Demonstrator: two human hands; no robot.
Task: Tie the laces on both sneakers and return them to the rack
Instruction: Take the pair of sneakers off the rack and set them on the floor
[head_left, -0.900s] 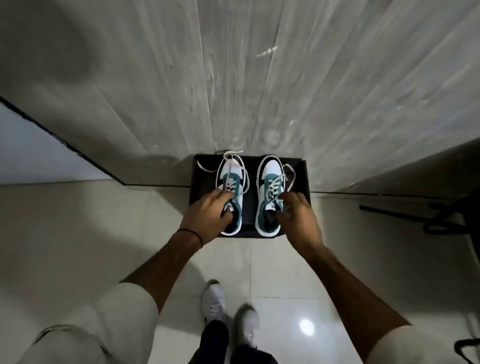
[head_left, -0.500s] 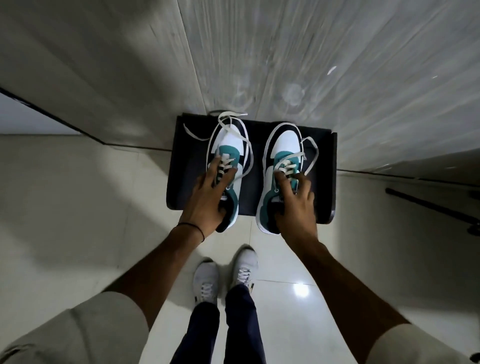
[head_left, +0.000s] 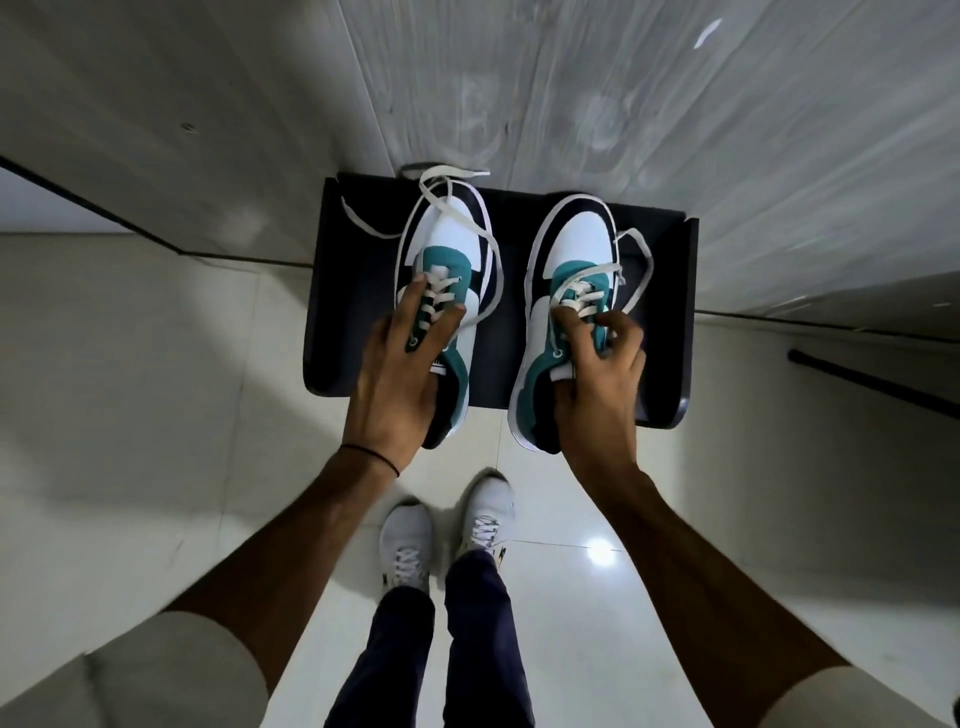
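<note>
Black rack (head_left: 670, 332) at 12 o'clock, against wall. Both sneakers on it, heels overhanging. Left hand (head_left: 395, 379) clamping left sneaker (head_left: 447, 239) tongue; right hand (head_left: 597, 379) likewise on right sneaker (head_left: 576, 244). Light, stiff soles. Laces (head_left: 363, 223) limp, untied.

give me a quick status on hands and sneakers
Left hand grips left sneaker, right hand grips right sneaker. Laces loose. Both over black rack. Nothing blocking.

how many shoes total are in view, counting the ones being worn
4. Left teal sneaker in the left hand, right teal sneaker in the right hand, over the black rack; two white shoes worn, on the floor below.
</note>
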